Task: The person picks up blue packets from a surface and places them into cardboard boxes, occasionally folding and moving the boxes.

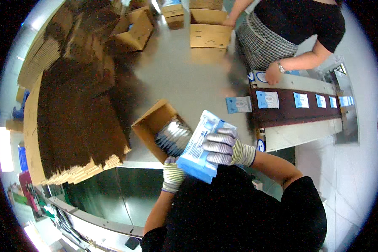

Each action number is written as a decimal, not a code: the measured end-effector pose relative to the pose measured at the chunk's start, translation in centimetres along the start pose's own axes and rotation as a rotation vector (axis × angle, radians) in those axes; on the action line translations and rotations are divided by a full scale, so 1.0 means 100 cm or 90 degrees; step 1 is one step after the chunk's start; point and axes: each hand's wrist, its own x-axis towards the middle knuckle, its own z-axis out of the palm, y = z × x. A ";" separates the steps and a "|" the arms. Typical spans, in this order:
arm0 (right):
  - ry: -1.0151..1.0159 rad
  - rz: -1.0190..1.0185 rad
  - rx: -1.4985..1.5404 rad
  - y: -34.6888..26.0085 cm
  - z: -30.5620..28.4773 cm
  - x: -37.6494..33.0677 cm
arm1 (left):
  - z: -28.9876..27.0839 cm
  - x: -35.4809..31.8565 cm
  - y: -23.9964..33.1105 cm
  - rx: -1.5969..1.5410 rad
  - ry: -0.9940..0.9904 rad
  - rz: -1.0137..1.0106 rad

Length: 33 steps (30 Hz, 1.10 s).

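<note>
My right hand (222,147), in a striped glove, grips blue-and-white soft packets (199,143). At least two seem stacked together, held tilted in front of my body. My left hand (172,175), gloved too, is at the near corner of an open cardboard box (145,124), fingers curled against its edge. The packets partly hide those fingers. Inside the box stands a row of several packets (173,136), their silvery edges upward. A single blue-and-white packet (238,105) lies flat on the table beyond my right hand, beside the conveyor's end.
At right, a conveyor belt (285,115) carries several spaced packets. Behind it a co-worker's hand (274,74) rests near the belt's edge; their other hand touches a cardboard box (210,35). Flattened cartons (77,122) pile up at left. Another open box (132,31) stands on the grey table (176,71).
</note>
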 end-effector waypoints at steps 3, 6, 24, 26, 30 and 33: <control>-0.039 0.116 0.082 -0.002 0.015 0.020 | -0.010 0.045 0.048 -0.250 0.054 -0.050; -0.307 0.255 -0.010 0.033 0.064 0.035 | -0.022 0.045 0.056 0.150 -0.067 0.142; -0.718 0.291 0.112 -0.095 0.038 -0.079 | -0.035 0.010 0.063 0.125 -0.179 0.238; -0.612 0.344 0.139 -0.122 0.047 -0.100 | -0.054 -0.004 0.069 0.088 -0.139 0.210; -0.575 0.387 0.183 -0.064 0.058 -0.096 | -0.093 -0.031 0.063 0.053 -0.015 0.047; -0.581 0.462 -0.125 0.088 0.104 -0.087 | -0.142 -0.016 0.050 -0.038 0.155 -0.127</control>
